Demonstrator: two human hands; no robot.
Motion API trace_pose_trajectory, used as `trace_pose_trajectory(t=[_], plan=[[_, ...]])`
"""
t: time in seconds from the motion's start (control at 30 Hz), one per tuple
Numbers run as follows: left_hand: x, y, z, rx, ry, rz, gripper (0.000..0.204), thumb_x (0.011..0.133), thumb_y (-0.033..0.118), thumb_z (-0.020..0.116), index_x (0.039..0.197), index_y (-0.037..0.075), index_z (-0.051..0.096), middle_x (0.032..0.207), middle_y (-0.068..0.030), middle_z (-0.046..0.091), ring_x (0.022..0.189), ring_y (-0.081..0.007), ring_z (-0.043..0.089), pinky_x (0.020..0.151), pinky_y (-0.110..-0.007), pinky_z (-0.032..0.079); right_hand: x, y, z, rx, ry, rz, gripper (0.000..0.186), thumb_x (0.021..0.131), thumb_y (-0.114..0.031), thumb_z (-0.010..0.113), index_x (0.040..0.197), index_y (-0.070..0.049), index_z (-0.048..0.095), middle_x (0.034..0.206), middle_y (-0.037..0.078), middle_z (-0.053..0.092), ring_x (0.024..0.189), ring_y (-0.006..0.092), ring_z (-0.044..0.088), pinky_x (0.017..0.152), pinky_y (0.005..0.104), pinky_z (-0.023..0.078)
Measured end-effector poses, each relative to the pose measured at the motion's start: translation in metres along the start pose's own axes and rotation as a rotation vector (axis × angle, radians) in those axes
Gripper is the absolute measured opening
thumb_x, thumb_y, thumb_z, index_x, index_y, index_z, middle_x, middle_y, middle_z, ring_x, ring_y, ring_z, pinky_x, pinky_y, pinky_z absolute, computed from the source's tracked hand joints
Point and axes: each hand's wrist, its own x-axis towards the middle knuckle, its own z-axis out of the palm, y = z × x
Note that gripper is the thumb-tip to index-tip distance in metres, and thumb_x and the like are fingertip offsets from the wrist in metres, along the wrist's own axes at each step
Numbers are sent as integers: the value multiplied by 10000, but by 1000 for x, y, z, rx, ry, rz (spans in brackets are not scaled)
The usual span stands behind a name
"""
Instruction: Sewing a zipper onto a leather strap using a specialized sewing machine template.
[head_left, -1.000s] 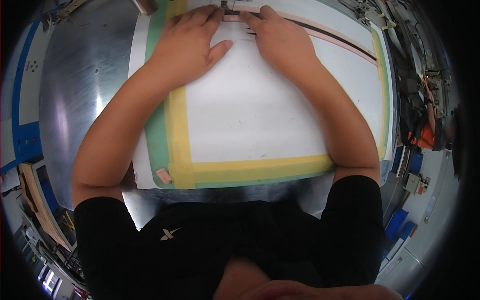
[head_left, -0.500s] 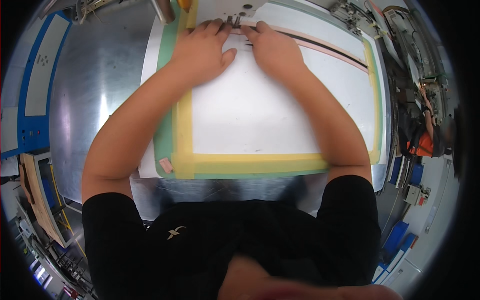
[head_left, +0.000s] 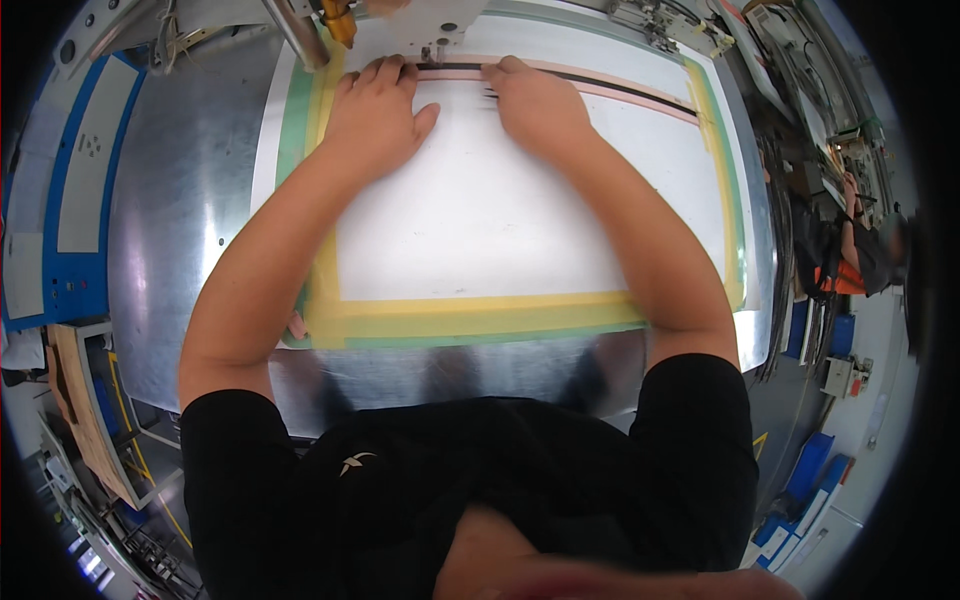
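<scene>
A white sheet (head_left: 470, 220) lies before me, edged with yellow tape (head_left: 480, 311) and green tape. Along its far part runs a black strip (head_left: 575, 78) between two pink bands. My left hand (head_left: 378, 112) presses its fingertips at the strip's left part, thumb held apart. My right hand (head_left: 537, 105) rests its fingertips on the strip farther right. From under that palm stick two thin dark points, like tweezers or snips; the rest of the tool is hidden. A small metal machine foot (head_left: 432, 53) stands over the strip between my hands.
The pale machine head (head_left: 440, 18) is above the sheet's far side, with a metal post (head_left: 298, 35) and a yellow nozzle-like part (head_left: 340, 25) to its left. Shiny metal tabletop (head_left: 180, 190) surrounds the sheet. A person in dark clothing (head_left: 872, 258) is at the far right.
The whole view has shifted, putting sheet and machine farther left in the picture. My right hand has slid rightward along the strip, away from the metal foot; the left stays near the strip's left part.
</scene>
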Motion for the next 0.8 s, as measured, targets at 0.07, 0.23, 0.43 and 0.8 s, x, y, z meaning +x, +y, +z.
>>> trace_pose_trajectory(t=[0.07, 0.23, 0.43, 0.8], plan=[[1, 3, 4, -33, 8, 16, 587, 998, 410, 570, 1442, 25, 566, 1456, -142, 567, 1370, -300, 504, 1131, -468, 382, 2, -2, 1, 10, -30, -3, 452, 944, -21, 473, 1358, -91, 641, 1250, 80, 657, 1079, 318, 696, 899, 448, 572], [3, 13, 9, -82, 71, 36, 595, 984, 409, 589, 1424, 11, 567, 1426, -118, 584, 1344, -294, 533, 1135, -488, 382, 0, -4, -3, 62, -40, -14, 443, 946, -23, 474, 1352, -88, 639, 1233, 87, 657, 1073, 317, 698, 888, 453, 575], [3, 14, -2, -69, -6, 22, 574, 989, 387, 587, 1432, 22, 561, 1444, -145, 570, 1333, -309, 540, 1128, -480, 390, -5, 12, -11, 16, -59, -5, 444, 948, -28, 476, 1350, -110, 649, 1267, 75, 657, 1091, 322, 694, 911, 450, 572], [21, 49, 2, -108, 6, 40, 628, 992, 441, 594, 1443, 5, 558, 1454, -159, 567, 1330, -335, 539, 1129, -479, 385, -23, 60, -21, -60, -75, 25, 451, 950, -8, 496, 1370, -88, 639, 1278, 85, 642, 1105, 307, 698, 915, 424, 588]])
